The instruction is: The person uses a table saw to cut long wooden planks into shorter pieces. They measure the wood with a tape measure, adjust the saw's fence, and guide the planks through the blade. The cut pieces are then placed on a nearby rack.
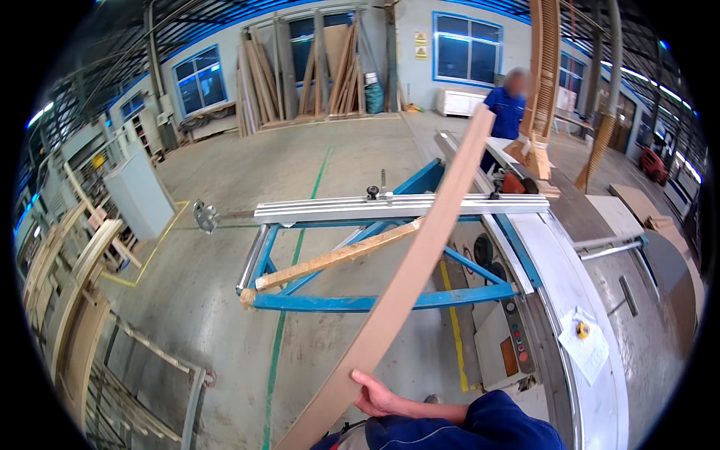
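My right hand [375,394] grips a long, flat, pale brown board [420,277] near its lower end, with the thumb showing at the board's edge. The board slants from the bottom edge up to the right, passing in front of a sliding table saw's aluminium fence [315,211] and blue outrigger frame [337,301]. A rough wooden batten [322,259] lies diagonally across that frame. My blue sleeve shows at the bottom. My left hand is not in view.
A co-worker in blue [504,112] stands at the saw's far right end. The white sliding table [585,270] holds paper and a yellow tape measure [582,330]. Racks of timber [90,300] stand at left, a grey cabinet [142,195] behind them. Boards [330,75] lean on the back wall.
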`<action>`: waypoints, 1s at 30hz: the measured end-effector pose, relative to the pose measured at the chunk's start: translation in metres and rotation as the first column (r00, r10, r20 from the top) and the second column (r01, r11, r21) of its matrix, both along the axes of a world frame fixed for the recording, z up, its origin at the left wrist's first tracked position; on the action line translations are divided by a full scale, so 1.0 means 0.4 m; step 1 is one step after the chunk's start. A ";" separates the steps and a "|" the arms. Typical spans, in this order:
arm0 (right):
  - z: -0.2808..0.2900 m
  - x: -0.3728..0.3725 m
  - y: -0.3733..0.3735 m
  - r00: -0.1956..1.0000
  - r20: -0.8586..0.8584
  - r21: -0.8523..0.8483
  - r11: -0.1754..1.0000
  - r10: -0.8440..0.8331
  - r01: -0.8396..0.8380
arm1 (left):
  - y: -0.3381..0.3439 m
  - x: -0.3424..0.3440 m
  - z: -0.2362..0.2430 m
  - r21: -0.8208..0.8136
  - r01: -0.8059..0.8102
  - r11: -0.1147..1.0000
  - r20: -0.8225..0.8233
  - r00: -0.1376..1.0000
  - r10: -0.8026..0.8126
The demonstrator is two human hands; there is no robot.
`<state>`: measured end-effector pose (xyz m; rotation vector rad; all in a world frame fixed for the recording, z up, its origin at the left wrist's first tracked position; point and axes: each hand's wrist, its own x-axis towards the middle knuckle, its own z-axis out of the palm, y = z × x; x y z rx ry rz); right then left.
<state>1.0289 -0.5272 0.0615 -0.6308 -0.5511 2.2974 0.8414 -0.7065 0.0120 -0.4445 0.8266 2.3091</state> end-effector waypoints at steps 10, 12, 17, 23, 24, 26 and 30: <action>0.157 -0.214 0.289 0.942 0.080 0.075 0.944 -0.325 0.320 | 0.036 -0.209 0.006 0.020 0.235 0.972 0.104 0.966 -0.236; 0.105 -0.260 0.267 0.940 0.081 0.001 0.944 -0.330 0.331 | 0.045 -0.257 0.004 0.021 0.250 0.968 0.110 0.962 -0.251; 0.010 -0.438 0.226 0.952 0.066 -0.111 0.946 -0.300 0.306 | 0.029 -0.424 -0.012 -0.026 0.220 0.975 0.093 0.972 -0.217; -0.050 -0.690 0.271 0.943 0.078 -0.175 0.926 -0.325 0.334 | -0.038 -0.668 -0.025 -0.100 0.108 0.989 0.104 0.990 -0.098; -0.038 -0.727 0.281 0.943 0.086 -0.180 0.926 -0.321 0.332 | -0.050 -0.713 -0.022 -0.113 0.079 0.990 0.101 0.993 -0.068; -0.031 -0.805 0.302 0.943 0.083 -0.187 0.924 -0.323 0.333 | -0.098 -0.801 -0.014 -0.137 0.008 0.991 0.093 0.996 0.005; -0.073 -0.921 0.318 0.941 0.153 -0.167 0.930 -0.302 0.326 | -0.198 -0.935 -0.026 -0.189 -0.136 0.973 0.095 0.983 0.156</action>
